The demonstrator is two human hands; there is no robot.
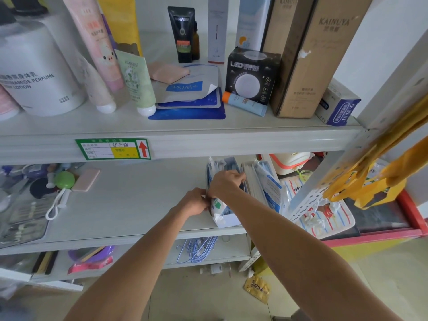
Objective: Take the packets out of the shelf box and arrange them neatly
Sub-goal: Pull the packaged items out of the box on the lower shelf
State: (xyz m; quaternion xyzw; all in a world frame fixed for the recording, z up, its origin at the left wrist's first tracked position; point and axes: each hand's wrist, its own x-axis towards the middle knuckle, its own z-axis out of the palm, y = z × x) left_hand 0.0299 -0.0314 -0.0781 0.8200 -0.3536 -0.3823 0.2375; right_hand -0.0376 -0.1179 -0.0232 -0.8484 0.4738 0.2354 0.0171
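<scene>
Hands (225,184) in packet box (228,220), KAINUYA carton (312,66) above

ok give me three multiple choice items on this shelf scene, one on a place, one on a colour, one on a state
1. Where is the box of packets?
A. top shelf
B. middle shelf, right end
C. floor

2. What colour is the arrow on the shelf price label?
A. red
B. blue
C. black

3. What is the right hand doing?
A. hanging free
B. holding a bottle
C. reaching into the packets

Answers: 1 B, the box sits at the shelf's right front edge. 2 A, a red arrow points up. 3 C, its fingers are among the packets, while the left hand steadies the box.
</scene>
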